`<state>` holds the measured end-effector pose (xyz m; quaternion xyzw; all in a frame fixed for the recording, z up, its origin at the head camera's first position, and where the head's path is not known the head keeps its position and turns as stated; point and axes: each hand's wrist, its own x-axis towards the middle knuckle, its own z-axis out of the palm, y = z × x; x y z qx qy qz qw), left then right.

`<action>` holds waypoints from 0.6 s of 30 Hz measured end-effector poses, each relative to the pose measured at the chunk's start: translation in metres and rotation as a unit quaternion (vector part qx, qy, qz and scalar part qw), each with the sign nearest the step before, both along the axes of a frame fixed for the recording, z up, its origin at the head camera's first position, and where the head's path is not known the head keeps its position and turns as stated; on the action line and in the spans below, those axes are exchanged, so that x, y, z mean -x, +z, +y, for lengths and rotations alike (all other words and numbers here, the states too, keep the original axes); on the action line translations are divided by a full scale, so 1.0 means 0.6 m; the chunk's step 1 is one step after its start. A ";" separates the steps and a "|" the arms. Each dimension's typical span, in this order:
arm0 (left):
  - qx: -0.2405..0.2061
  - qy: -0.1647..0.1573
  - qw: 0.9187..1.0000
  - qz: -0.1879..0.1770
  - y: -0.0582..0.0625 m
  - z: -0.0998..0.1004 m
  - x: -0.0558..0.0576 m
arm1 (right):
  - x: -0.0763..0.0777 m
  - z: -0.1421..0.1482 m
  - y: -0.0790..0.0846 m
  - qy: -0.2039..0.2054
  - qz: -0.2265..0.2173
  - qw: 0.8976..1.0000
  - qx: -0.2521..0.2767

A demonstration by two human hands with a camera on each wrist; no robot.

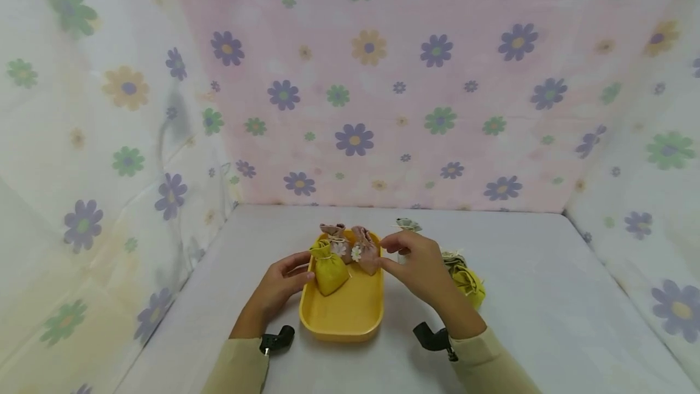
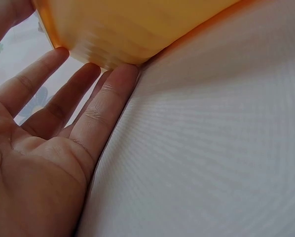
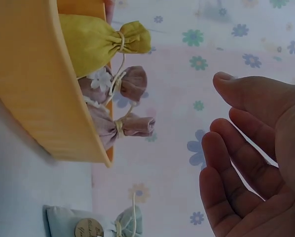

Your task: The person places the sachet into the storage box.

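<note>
We see the left hand (image 1: 280,284), fingers extended, touching the yellow rounded-rectangular plastic tray (image 1: 350,312); the right hand (image 1: 422,265), released, hovers beside it; one yellow-green cloth pouch (image 1: 331,273) and two mauve cloth pouches (image 1: 367,259) lie inside

A pink backdrop (image 1: 404,72) printed with flowers rises behind the white surface (image 1: 547,297), and pale flower-printed sheets (image 1: 49,138) line both its sides.

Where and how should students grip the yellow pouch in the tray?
Probably pinch the cord-tied neck of the yellow pouch from above, on the near side: it's narrow and stands above the tray rim, while pink pouches sit beyond it.
</note>
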<state>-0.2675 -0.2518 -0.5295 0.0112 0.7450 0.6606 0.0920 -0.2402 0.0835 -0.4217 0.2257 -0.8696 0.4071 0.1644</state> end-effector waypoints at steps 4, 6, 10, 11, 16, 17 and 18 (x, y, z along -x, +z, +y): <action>0.004 -0.005 1.000 0.003 -0.001 0.002 0.002 | -0.004 0.020 -0.002 -0.005 0.009 1.000 -0.006; 0.003 -0.005 1.000 0.004 -0.003 0.000 0.002 | -0.005 0.030 -0.002 -0.001 0.019 1.000 -0.010; 0.006 -0.004 1.000 0.004 -0.003 -0.001 0.003 | -0.006 0.054 0.001 0.004 0.036 0.999 -0.017; 0.006 -0.004 1.000 0.004 -0.002 -0.001 0.002 | -0.006 0.061 0.002 0.005 0.041 0.999 -0.019; 0.007 -0.006 1.000 0.008 0.003 0.001 -0.001 | -0.009 0.100 0.006 -0.007 0.051 0.998 -0.023; 0.006 -0.005 1.000 0.009 0.003 0.001 -0.002 | -0.009 0.107 0.007 -0.008 0.050 0.998 -0.024; 0.006 -0.005 1.000 0.010 0.004 0.001 -0.003 | -0.008 0.115 0.007 -0.009 0.047 0.999 -0.025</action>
